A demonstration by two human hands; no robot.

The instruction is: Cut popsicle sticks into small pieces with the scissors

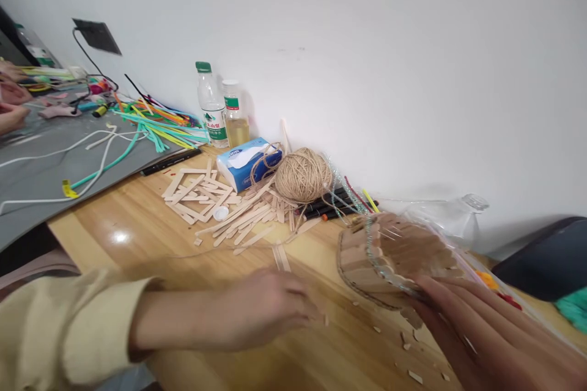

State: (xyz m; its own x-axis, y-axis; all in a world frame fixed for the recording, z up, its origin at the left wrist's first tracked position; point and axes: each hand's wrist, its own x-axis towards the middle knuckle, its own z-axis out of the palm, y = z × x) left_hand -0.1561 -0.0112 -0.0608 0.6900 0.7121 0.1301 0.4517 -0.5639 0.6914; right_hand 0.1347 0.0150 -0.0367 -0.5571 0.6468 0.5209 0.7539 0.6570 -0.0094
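My right hand (499, 336) is closed on the near right rim of a small basket (360, 263) made of wooden craft sticks. Glittery silver-green trim runs along the basket's rim and brown twine around its base; it sits tilted on the table. My left hand (270, 311), somewhat blurred, is over the table left of the basket. Its fingers are bent together, and a tiny pale wooden bit shows at the fingertips; whether it is gripped is unclear. Two loose craft sticks (281, 258) lie just beyond this hand.
Craft sticks (243, 220) are heaped behind, beside a twine ball (302, 175), a blue tissue pack (250, 162) and two bottles (213, 107). Black pens and a clear jug (452, 220) stand near the wall. Wood scraps litter the front. Another person's hand (11, 116) is at far left, near pipe cleaners (160, 125).
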